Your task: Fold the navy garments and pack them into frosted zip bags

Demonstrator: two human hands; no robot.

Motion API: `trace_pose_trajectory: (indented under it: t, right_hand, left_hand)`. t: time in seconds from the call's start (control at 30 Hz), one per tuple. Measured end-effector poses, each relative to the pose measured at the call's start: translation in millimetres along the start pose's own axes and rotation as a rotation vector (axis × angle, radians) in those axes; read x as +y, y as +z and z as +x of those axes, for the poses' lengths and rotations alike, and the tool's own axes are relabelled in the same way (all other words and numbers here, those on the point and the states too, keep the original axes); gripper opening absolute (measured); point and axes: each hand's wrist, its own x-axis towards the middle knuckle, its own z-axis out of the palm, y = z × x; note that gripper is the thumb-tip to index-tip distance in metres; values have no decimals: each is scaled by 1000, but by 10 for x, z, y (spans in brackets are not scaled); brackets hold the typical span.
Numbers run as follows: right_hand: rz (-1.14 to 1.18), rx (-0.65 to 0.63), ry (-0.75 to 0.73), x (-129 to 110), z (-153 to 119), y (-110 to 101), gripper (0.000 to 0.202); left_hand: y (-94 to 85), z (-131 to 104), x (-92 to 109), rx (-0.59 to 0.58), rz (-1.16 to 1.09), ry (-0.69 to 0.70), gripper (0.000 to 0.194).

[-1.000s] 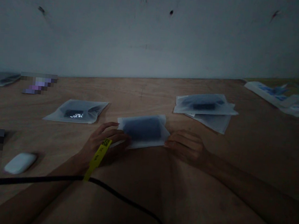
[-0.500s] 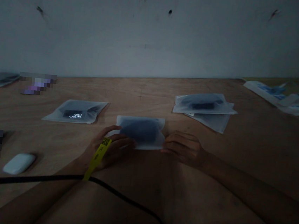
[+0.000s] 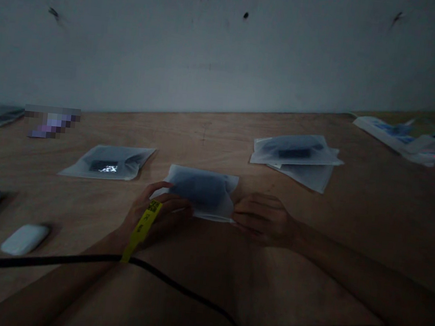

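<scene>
A frosted plastic bag (image 3: 203, 190) with something dark inside lies on the wooden table at the middle of the head view. My left hand (image 3: 161, 211) is closed on its left end, the thumb or index finger on top and the other fingers along the near edge. At the near right corner, my right hand (image 3: 262, 218) pinches the bag with bent fingers. What the dark content is cannot be made out. A yellow tag (image 3: 144, 230) on a black cable (image 3: 175, 284) hangs in front of my left hand and hides part of it.
Another frosted bag (image 3: 107, 162) lies to the left, and overlapping bags (image 3: 295, 152) lie at the right. A white rounded case (image 3: 25, 239) sits near the left. Crumpled blue-and-white plastic (image 3: 396, 139) is at the far right. A wall (image 3: 212, 55) stands behind the table (image 3: 305, 294).
The bag has turned slightly, its near right corner coming a little toward me. My right hand has shifted slightly left with it. My left hand keeps its hold.
</scene>
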Motion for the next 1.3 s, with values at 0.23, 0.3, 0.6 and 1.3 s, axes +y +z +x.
trace_pose_trajectory:
  t: [0.23,0.3,0.6,1.3]
  right_hand:
    - [-48,19,-33,-47,19,18,6]
    - [-39,34,-48,-54,23,29,6]
    - [-67,46,-45,-96,93,44,3]
    - [-77,10,-5,-171,32,109,12]
  left_hand:
    - [65,-38,-27,61,-23,45,18]
    - [75,-41,-21,68,-35,49,19]
    - [175,-16,53,163,-6,56,17]
    - [-15,140,188,-72,58,291,32]
